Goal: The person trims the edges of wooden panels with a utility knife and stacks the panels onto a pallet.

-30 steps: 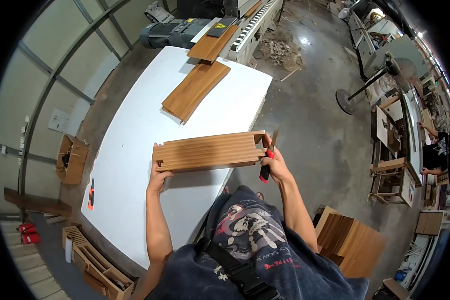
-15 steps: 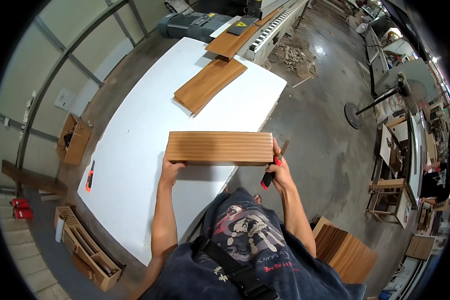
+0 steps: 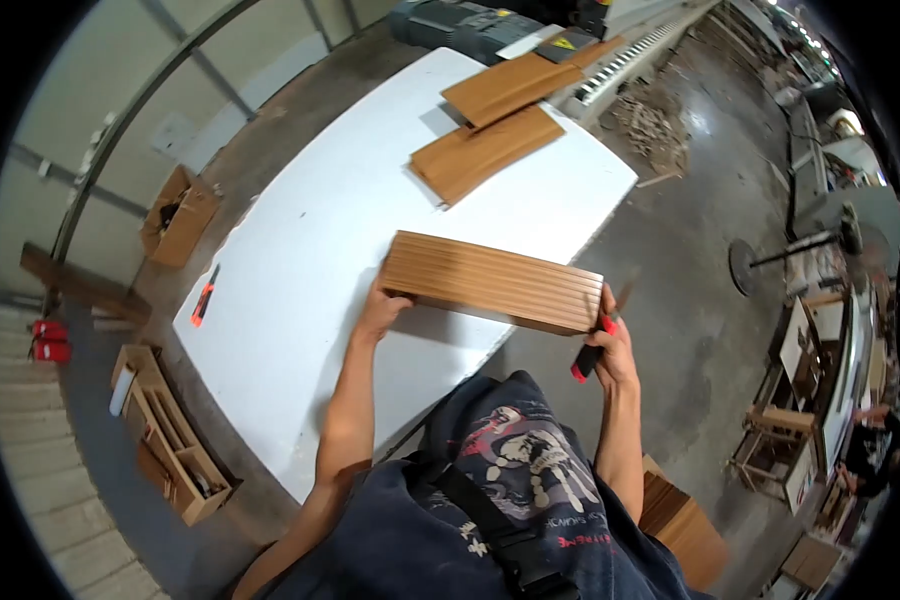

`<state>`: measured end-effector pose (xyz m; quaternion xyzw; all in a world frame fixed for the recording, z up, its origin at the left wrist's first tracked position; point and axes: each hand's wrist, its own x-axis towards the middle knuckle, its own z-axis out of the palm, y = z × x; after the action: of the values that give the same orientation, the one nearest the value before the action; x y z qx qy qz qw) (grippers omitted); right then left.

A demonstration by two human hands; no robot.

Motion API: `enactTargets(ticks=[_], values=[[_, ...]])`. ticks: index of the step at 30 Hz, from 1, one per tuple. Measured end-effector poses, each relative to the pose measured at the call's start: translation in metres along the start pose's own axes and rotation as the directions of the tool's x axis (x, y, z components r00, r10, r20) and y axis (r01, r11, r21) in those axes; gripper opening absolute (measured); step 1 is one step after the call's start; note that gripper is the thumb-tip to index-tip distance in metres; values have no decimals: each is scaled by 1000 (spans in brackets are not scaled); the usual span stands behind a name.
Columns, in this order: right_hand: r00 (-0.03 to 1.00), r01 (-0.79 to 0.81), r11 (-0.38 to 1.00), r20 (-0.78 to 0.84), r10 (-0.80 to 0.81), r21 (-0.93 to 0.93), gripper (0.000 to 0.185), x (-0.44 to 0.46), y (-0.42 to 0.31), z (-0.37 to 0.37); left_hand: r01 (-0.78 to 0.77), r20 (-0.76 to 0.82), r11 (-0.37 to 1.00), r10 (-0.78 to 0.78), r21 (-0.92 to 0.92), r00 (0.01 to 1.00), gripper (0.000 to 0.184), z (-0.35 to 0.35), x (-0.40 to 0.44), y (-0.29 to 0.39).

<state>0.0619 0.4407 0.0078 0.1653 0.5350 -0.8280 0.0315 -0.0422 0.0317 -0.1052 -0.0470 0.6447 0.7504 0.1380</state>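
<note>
A stack of brown wooden planks (image 3: 492,282), edges facing up, is held level with the table between both hands and slants down to the right. My left hand (image 3: 380,309) is closed on its left end, thumb at the near side. At the other end, my right hand (image 3: 613,345) grips the stack and also keeps hold of a hand tool (image 3: 592,357) with a black and red handle and a narrow blade. Beyond the stack, more loose planks (image 3: 485,150) lie on the white table (image 3: 270,390), beneath a plank (image 3: 510,85) that extends from the machine.
An orange and black utility knife (image 3: 205,297) lies at the table's left edge. On the floor are a cardboard box (image 3: 180,215), a wooden compartment box (image 3: 175,435) and a plank pile (image 3: 678,525). A machine with a motor (image 3: 465,32) stands behind. A person (image 3: 870,450) is far right.
My view has turned, and the held stack has tilted, its right end now lower. The plank at the machine extends further out over the loose planks.
</note>
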Motion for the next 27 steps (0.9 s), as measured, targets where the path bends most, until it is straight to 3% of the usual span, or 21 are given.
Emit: enactTargets(ticks=[12,18,20,22,23,27], values=[[996,-26,999,88,22,46,106,1,-4,-6,86,-28,996,-87,-29,996,94,14,-6,18],[997,-11,999,79,8,37,103,2,4,-15,1,-49,998,2,65,999,89,-4,4,-17],[996,-48,998,82,44,41,102,2,3,-18,-16,-54,1000,15,-22,998,84,6,-3,1],[993,-72,994,102,63,87,103,-2,-3,-15,77,-36,997,-76,25,996,82,-2,0,-2],[994,-73,992,86,64,107,107,-5,-1,-18,50,-7,999,-49,20,999,78,2,-2,8],[996,-69,998,63,69,-9,109,-37,7,-26,35,-27,998,-34,54,999,75,8,-5,17]])
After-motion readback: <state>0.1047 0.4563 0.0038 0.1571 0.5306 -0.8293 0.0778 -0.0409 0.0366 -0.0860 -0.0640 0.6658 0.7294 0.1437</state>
